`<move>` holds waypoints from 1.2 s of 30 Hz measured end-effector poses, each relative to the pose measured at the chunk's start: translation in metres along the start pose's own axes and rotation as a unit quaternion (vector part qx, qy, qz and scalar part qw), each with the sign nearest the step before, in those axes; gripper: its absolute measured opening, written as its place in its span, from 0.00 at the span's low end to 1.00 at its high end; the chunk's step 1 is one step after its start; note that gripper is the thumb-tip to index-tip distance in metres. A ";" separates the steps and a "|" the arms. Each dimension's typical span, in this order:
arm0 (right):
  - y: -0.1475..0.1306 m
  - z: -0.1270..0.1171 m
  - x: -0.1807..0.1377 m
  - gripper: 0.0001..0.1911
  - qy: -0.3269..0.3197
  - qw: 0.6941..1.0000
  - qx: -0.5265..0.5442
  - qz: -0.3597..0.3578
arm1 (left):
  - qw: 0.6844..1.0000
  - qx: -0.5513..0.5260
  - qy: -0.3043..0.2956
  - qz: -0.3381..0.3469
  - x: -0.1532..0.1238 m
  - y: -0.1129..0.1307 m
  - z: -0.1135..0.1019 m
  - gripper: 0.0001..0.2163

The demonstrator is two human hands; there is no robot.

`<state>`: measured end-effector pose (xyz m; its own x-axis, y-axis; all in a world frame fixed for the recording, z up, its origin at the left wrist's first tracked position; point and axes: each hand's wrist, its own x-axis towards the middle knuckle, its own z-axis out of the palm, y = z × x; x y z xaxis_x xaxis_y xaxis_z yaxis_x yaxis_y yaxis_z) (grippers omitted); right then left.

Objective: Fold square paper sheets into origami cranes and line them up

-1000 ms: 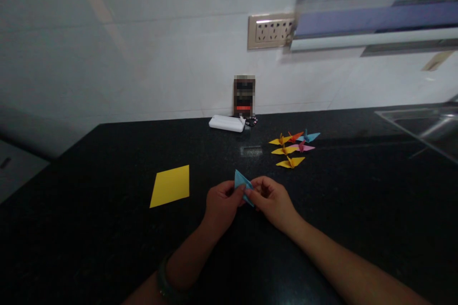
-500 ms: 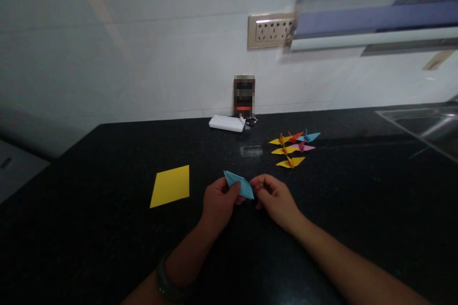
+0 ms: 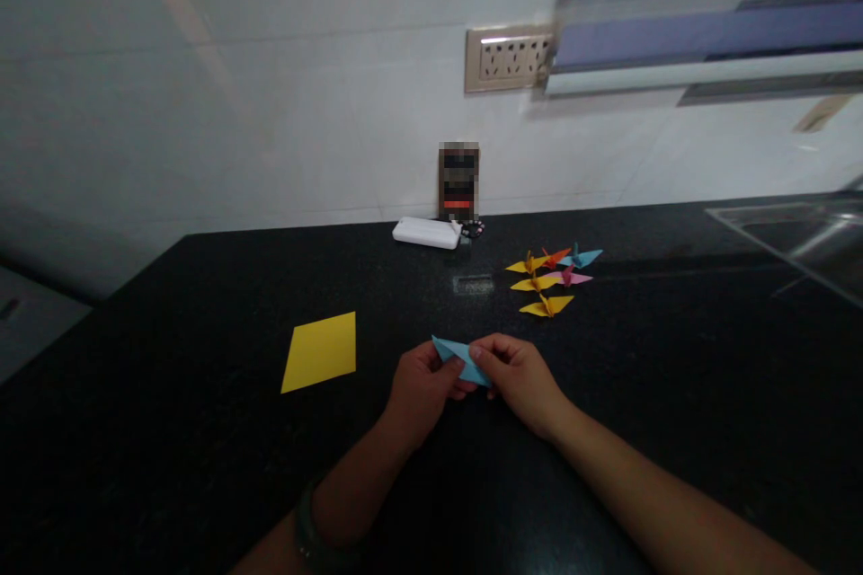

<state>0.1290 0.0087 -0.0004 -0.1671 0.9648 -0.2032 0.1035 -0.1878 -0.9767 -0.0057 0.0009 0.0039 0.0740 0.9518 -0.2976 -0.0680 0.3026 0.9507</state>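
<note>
Folded blue paper (image 3: 473, 372), held two-handed over the desk (image 3: 202, 467)
Left hand (image 3: 422, 382): grip pinches the paper's left part, thumb on top; right hand (image 3: 519, 375): grip pinches its right part; yellow sheet (image 3: 320, 352) lies flat to the left; six paper cranes (image 3: 536, 285) sit grouped beyond the right hand.

Light-blue paper (image 3: 473, 371): folded into a slim, pointed form, matte, crease visible on upper face. Long axis about 10 to 4 o'clock; sharp tip at 10 o'clock exposed. Position: between 5 and 6 o'clock from view centre. Pinched by left hand (image 3: 419, 386) from 8 o'clock, right hand (image 3: 519, 375) from 3 o'clock; middle partly covered, inner layers hidden
</note>
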 end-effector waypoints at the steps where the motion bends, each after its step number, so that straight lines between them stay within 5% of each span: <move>1: 0.000 0.000 0.000 0.13 0.001 1.000 -0.018 -0.008 | 1.000 -0.004 -0.005 -0.002 0.000 0.000 0.000 0.06; 12: 0.000 -0.001 0.000 0.13 0.032 0.999 -0.029 -0.015 | 0.998 0.023 -0.061 0.004 -0.002 -0.002 0.000 0.09; 18: -0.001 -0.004 0.002 0.14 -0.011 1.000 -0.008 0.013 | 0.997 0.046 -0.006 0.069 0.000 0.001 -0.006 0.15; 36: -0.002 -0.004 0.001 0.16 0.000 0.999 -0.023 -0.023 | 1.000 0.001 -0.007 0.022 -0.001 0.004 -0.003 0.12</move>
<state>0.1329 0.0106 0.0016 -0.1729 0.9722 -0.1577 0.1410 -0.1340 -0.9809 -0.0088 0.0017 0.0075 0.0839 0.9636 -0.2538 -0.0691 0.2597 0.9632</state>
